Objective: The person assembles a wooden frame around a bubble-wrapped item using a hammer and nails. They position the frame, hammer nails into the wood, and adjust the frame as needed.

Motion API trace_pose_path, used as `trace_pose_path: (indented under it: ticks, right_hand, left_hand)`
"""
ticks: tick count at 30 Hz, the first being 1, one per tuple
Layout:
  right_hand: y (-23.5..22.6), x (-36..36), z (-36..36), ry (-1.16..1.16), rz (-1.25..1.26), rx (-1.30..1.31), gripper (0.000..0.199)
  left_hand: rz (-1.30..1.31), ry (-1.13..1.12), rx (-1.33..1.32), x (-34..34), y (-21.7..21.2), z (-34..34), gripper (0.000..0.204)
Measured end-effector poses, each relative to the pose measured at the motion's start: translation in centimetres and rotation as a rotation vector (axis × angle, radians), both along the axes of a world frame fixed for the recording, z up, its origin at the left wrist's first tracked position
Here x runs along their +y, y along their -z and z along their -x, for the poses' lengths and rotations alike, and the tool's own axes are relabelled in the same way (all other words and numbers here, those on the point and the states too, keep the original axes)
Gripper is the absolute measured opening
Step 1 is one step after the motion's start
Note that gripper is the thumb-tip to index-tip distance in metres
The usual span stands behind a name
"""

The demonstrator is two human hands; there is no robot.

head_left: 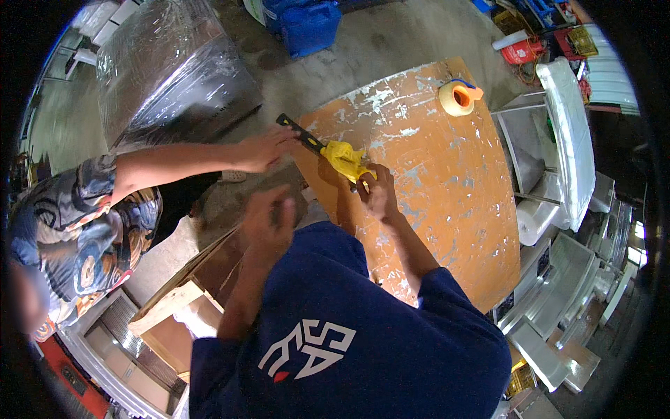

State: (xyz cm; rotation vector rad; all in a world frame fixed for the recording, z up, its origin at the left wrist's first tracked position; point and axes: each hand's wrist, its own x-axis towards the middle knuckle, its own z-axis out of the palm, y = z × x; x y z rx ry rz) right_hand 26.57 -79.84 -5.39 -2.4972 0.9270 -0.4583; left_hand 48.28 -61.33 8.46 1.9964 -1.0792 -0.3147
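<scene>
A tool with a black handle (299, 133) lies slantwise over the left edge of an orange-brown worn board (447, 202). Crumpled yellow wrapping (344, 160) covers its other end. My right hand (378, 194) has its fingers curled onto the lower end of this wrapping. Lower left of it, my left hand (269, 222) is in the air beside the board, blurred, with no held thing visible. A co-worker's hand (266, 150) reaches in from the left, its blurred fingertips close to the black handle; whether they touch it I cannot tell.
A roll of pale tape (456, 98) with an orange piece lies at the board's far right. Left stands a large film-wrapped box (178, 77). Blue jerrycans (307, 28) are beyond. Wrapped panels (569, 143) and metal pieces crowd the right; a wooden frame (167, 321) is lower left.
</scene>
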Motion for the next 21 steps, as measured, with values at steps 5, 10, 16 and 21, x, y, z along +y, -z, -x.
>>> trace_pose_path:
  ticks: [5,10,16,21]
  right_hand:
    - [0.5,0.0,2.1,-0.108,-0.099,-0.079,0.018]
    - [-1.4,-1.8,2.7,-0.291,-0.451,0.118,0.017]
    - [-3.1,-4.2,-0.3,-0.041,-0.633,0.283,0.031]
    - [1.7,-4.9,-2.4,-0.013,-0.012,0.108,0.044]
  left_hand:
    - [-0.298,0.322,0.221,-8.9,9.2,3.0,0.040]
    - [-0.285,-0.057,0.122,-11.5,16.2,5.8,0.046]
    - [-0.116,-0.190,0.432,-12.0,16.7,5.8,0.038]
    - [-0.142,-0.149,0.482,-13.1,13.8,5.1,0.038]
